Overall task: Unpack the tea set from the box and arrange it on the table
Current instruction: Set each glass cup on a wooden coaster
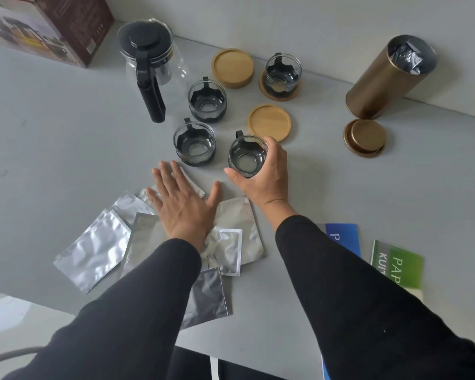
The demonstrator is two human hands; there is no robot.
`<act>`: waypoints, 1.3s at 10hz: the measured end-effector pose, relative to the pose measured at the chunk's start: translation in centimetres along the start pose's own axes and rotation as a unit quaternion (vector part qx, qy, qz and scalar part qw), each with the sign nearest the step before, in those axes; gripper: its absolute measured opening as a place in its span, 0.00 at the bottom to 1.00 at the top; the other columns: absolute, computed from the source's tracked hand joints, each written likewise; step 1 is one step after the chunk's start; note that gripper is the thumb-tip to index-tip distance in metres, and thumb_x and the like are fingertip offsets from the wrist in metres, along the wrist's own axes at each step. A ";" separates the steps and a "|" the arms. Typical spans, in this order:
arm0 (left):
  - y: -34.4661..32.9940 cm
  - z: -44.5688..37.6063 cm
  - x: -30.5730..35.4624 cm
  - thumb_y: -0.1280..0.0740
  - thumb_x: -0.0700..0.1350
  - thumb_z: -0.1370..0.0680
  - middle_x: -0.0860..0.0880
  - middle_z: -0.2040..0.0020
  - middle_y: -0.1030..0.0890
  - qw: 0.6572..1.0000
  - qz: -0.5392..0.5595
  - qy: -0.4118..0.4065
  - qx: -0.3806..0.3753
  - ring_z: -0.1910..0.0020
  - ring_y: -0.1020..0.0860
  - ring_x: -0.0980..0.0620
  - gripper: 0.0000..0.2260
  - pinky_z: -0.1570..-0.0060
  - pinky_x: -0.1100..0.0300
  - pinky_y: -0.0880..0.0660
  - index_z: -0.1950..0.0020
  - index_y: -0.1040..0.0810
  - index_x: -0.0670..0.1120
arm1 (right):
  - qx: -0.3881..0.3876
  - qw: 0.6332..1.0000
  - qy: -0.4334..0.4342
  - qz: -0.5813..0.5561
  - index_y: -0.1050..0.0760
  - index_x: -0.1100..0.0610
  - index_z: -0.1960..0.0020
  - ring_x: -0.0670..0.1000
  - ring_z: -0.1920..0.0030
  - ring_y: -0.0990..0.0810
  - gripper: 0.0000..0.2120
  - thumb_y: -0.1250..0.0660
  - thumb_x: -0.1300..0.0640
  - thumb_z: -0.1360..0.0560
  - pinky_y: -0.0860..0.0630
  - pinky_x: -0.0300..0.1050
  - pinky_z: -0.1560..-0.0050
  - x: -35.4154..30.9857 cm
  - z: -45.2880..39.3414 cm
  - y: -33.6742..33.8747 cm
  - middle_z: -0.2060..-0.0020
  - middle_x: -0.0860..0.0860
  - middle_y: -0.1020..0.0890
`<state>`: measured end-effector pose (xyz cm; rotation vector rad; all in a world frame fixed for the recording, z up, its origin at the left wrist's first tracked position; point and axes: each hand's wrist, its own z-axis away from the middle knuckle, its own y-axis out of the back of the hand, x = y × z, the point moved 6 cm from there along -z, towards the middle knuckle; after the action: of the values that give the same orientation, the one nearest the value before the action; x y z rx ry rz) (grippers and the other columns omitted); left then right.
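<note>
Head view: the right hand (261,176) wraps its fingers round a glass cup (247,156) standing on the grey table (66,138), beside a bare wooden coaster (269,122). The left hand (184,201) lies flat, fingers spread, on silver foil sachets (93,250). Two more cups and a glass teapot (151,64) stand behind; the brown box (47,26) has print too blurred to read. A green booklet (395,266) reads "PAP" and "KUIT"; a blue one (343,238) shows "P".
</note>
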<state>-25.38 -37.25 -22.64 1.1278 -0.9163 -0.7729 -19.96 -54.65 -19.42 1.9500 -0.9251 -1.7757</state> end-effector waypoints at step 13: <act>0.2 -0.1 0.1 0.54 0.71 0.27 0.47 0.22 0.60 1.000 -0.011 0.006 -0.004 0.23 0.63 0.49 0.43 0.26 0.45 0.62 0.22 0.60 0.44 | -0.022 0.999 -0.014 0.044 0.37 0.58 0.30 0.54 0.36 0.30 0.46 0.22 0.43 0.40 0.33 0.44 0.36 2.2 -8.8 2.7 0.36 0.53 0.28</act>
<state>-25.22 -37.22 -22.45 1.1362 -0.8911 -0.7868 -12.02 -59.57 -18.01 1.8336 -0.9587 -1.7631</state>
